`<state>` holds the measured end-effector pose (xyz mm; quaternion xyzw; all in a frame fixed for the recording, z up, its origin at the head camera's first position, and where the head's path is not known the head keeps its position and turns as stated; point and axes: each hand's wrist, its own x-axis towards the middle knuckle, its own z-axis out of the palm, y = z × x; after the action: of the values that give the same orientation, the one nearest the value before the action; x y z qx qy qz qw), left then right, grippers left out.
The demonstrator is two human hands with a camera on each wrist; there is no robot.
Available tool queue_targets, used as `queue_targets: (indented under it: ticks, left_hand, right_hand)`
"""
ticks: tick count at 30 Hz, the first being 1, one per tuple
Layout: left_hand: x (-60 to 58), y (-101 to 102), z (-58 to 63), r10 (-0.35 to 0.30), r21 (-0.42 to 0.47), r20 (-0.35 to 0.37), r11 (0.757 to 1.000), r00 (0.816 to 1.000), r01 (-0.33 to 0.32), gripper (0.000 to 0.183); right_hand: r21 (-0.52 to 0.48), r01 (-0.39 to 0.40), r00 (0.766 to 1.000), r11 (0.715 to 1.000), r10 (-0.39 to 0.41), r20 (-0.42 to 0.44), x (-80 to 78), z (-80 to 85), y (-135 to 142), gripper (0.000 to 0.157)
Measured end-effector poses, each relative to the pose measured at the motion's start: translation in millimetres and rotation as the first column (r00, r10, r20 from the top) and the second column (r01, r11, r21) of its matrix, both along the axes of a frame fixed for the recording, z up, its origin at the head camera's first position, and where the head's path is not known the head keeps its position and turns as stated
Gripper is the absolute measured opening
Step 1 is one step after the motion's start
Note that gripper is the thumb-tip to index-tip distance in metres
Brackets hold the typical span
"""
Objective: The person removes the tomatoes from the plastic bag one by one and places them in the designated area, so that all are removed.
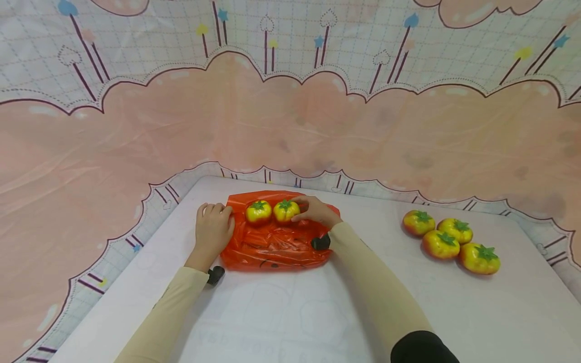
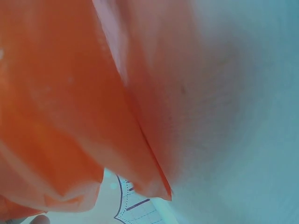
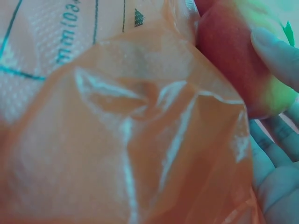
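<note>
A red plastic bag [image 1: 272,252] lies flat on the white table, its surface creased and shiny. Two yellow-and-red tomatoes with green leafy tops rest side by side on it, a left tomato [image 1: 258,213] and a right tomato [image 1: 286,212]. My right hand [image 1: 315,210] grips the right tomato from its right side; in the right wrist view the thumb [image 3: 275,53] presses on its skin. At the bag's left edge, my left hand [image 1: 214,229] holds the plastic with curled fingers. The left wrist view shows the bag's raised orange-red film [image 2: 60,102] and mostly hides those fingers.
Several more tomatoes [image 1: 440,244] sit grouped on the right side of the white table [image 1: 268,312]. Behind the table hangs a patterned pink-and-white cloth [image 1: 290,126]. Small black devices [image 1: 321,242] are strapped at both wrists.
</note>
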<state>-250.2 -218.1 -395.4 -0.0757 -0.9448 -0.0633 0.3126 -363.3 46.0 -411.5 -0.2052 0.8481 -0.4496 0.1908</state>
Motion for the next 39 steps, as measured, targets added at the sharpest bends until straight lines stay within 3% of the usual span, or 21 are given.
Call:
queue_targets:
  ticks: [12, 32, 39]
  left_hand:
    - [0.7, -1.3, -1.1, 0.006, 0.0, 0.01, 1.0, 1.0, -0.006, 0.013]
    - [1.5, -2.1, -0.9, 0.011, 0.003, 0.028, 1.0, 1.0, -0.011, 0.015]
    - [0.5, -2.1, -0.8, 0.016, 0.001, 0.034, 1.0, 0.999, -0.016, 0.016]
  right_hand:
    - [0.045, 0.044, 0.999, 0.998, -0.044, -0.009, -2.6, 5.5, 0.6, 0.058]
    - [-0.032, 0.023, 1.0, 0.999, -0.023, 0.015, 5.9, 17.5, 14.7, 0.056]
    - [-0.036, -0.003, 0.999, 0.999, 0.002, -0.034, 11.1, 22.4, 20.4, 0.057]
